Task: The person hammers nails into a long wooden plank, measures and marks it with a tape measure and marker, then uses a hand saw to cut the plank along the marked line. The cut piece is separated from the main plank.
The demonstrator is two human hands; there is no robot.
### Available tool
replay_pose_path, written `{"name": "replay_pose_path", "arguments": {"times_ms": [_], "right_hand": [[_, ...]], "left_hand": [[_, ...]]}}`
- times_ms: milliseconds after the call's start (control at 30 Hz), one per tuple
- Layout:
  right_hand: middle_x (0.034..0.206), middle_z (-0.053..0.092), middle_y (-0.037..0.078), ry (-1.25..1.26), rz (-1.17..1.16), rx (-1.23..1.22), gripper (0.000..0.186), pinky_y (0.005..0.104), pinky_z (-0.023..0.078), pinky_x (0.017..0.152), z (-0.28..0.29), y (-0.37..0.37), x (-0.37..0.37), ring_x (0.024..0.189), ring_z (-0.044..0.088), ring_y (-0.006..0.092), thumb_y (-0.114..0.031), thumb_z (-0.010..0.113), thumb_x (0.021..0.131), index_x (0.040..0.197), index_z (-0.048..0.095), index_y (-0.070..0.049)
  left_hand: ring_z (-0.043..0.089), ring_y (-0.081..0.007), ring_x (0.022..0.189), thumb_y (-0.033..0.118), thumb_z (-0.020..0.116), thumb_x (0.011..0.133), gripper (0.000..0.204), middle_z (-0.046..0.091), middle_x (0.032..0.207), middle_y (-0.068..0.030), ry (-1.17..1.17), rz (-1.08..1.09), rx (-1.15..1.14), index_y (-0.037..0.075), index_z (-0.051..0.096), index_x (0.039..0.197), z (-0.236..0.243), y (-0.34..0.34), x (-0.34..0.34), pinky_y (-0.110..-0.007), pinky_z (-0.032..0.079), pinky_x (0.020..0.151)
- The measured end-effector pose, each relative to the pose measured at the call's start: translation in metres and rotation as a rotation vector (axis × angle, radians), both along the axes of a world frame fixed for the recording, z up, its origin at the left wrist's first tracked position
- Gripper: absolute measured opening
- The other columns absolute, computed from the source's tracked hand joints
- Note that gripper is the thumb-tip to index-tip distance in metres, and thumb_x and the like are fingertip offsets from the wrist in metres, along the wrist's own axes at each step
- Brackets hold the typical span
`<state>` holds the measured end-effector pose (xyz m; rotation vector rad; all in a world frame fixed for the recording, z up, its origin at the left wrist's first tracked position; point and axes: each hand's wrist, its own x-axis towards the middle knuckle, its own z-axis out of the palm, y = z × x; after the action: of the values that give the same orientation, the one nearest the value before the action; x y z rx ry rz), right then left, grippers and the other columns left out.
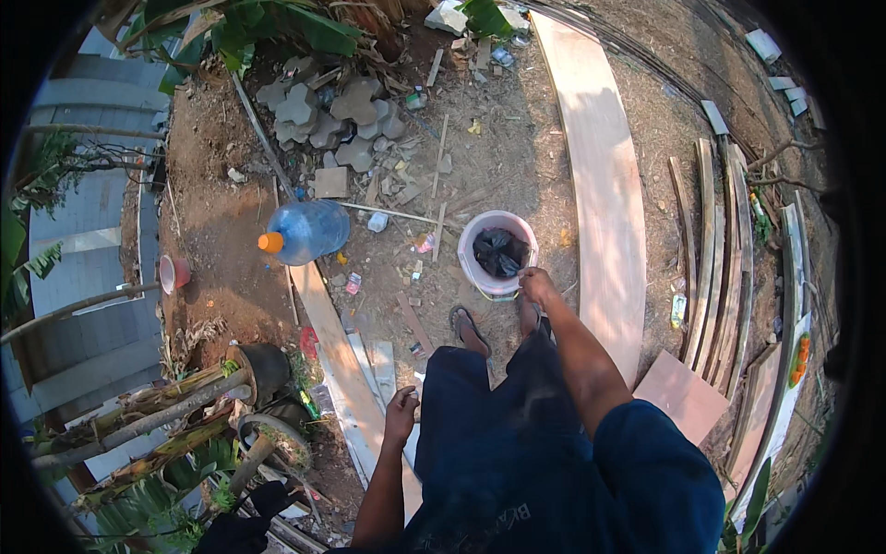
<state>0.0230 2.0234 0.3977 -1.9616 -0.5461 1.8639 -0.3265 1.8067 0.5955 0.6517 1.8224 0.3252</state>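
Note:
A pale pink bucket [468, 268] is in front of my feet, with a crumpled black plastic bag [499, 252] inside. My right hand [535, 283] is closed at the bucket's near right rim; its fingertips are partly hidden, and whether it grips the rim or a handle is unclear. My left hand [401, 415] hangs beside my left thigh, above a long board [318, 305], its fingers curled in. Whatever it may hold is too small to make out. Beyond it, a large clear blue water jug [312, 231] with an orange cap lies on its side.
A wide plank [604, 185] runs along my right, with a square panel [681, 395] and several narrow timbers [706, 249] beyond. Grey paving blocks [323, 115] are heaped far left. A small pink pot [173, 274] and a dark planter [263, 371] stand left. Litter dots the dirt.

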Motion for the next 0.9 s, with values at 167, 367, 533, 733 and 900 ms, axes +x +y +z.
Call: {"name": "replay_pose_path", "arguments": {"times_ms": [167,367,533,733,900], "right_hand": [[0.078,0.067,0.015,0.011,-0.097,-0.107,0.021,0.0391,0.053,0.056,-0.099,0.015,-0.019,0.068,0.067,0.0256,-0.004,0.058,0.084,0.103,0.067,-0.007],[0.094,0.067,0.028,-0.533,0.428,0.312,0.029,0.0452,0.050,0.088,-0.202,0.035,-0.031,0.098,0.064,0.0428,-0.004,0.056,0.082,0.108,0.068,-0.006],[0.097,0.068,0.024,-0.755,0.523,0.386,0.018,0.0464,0.053,0.086,-0.255,0.051,-0.055,0.095,0.067,0.0391,-0.009,0.056,0.085,0.099,0.065,-0.004],[0.116,0.065,0.018,-0.625,0.838,0.167,0.025,0.0451,0.054,0.088,-0.302,0.066,-0.110,0.104,0.066,0.0367,-0.016,0.049,0.092,0.109,0.065,-0.007],[0.129,0.059,0.017,-0.716,0.736,0.108,0.037,0.0434,0.049,0.100,-0.340,0.075,-0.136,0.120,0.059,0.0354,-0.011,0.039,0.096,0.131,0.054,-0.010]], "left_hand": [[0.056,-0.0284,0.120,0.032,0.065,0.092,0.052,0.061,0.127,-0.0198,0.058,-0.391,-0.051,-0.001,0.055,0.132,-0.116,0.057,0.011,-0.038,0.043,0.102],[0.038,-0.0314,0.139,0.048,0.069,0.083,0.064,0.043,0.148,-0.0117,0.494,-1.001,-0.264,0.016,0.054,0.136,-0.205,0.091,0.007,-0.054,0.037,0.108],[0.050,-0.0329,0.126,0.038,0.069,0.081,0.045,0.058,0.131,-0.0103,0.457,-0.942,-0.128,0.011,0.066,0.117,-0.212,0.105,-0.024,-0.051,0.041,0.102],[0.053,-0.0309,0.122,0.034,0.068,0.081,0.034,0.062,0.124,-0.0092,0.414,-0.997,-0.164,0.012,0.069,0.108,-0.219,0.122,-0.035,-0.050,0.043,0.100],[0.056,-0.0306,0.118,0.033,0.070,0.079,0.033,0.063,0.121,-0.0089,0.398,-1.039,-0.114,0.012,0.070,0.104,-0.229,0.131,-0.044,-0.049,0.044,0.098]]}}
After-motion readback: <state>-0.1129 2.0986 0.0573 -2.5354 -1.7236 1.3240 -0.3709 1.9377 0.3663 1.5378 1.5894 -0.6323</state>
